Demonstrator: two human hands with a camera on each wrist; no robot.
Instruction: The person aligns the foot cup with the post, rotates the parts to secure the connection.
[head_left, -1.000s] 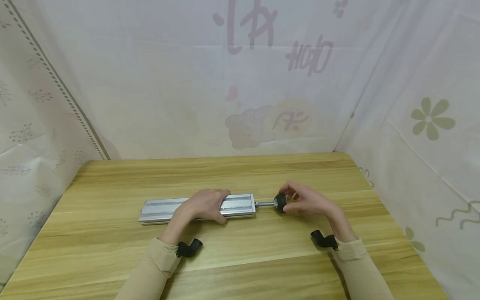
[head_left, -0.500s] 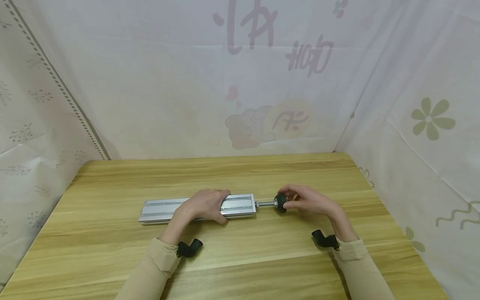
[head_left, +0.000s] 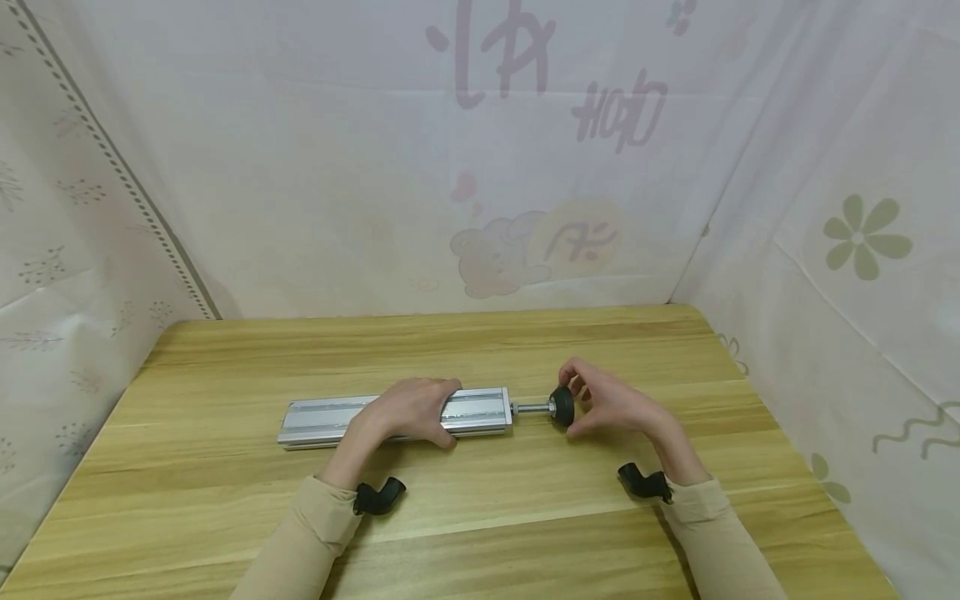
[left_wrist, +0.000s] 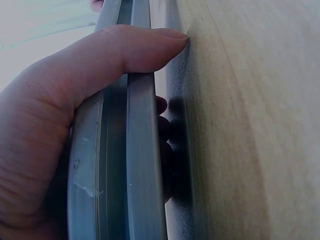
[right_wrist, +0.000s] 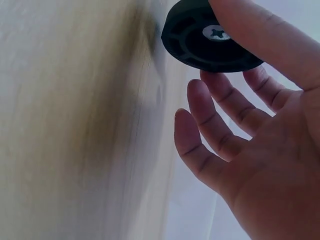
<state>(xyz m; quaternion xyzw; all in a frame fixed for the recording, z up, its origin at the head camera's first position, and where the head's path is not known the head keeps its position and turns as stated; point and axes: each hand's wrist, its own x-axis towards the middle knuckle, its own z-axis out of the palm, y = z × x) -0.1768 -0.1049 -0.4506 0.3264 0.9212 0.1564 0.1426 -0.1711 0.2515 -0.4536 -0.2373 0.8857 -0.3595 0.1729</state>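
Note:
My left hand grips a silver aluminium profile from above, thumb along the near side and fingers over the far side. In the left wrist view the thumb crosses the grooved profile, and fingertips show beneath it. A threaded rod with a nut sticks out of the profile's right end, carrying a round black levelling foot. At the foot's rim, my right hand pinches it between thumb and fingers. The right wrist view shows the ribbed underside of the foot with a cross-head screw in its centre.
The wood-grain table lies under everything. Printed cloth hangs behind it and on both sides. A black bent wrist mount sits on the left cuff, and another mount on the right cuff.
My right thumb and fingers have shifted around the foot's rim, spreading wider than half a second ago. The left hand and the profile have stayed put.

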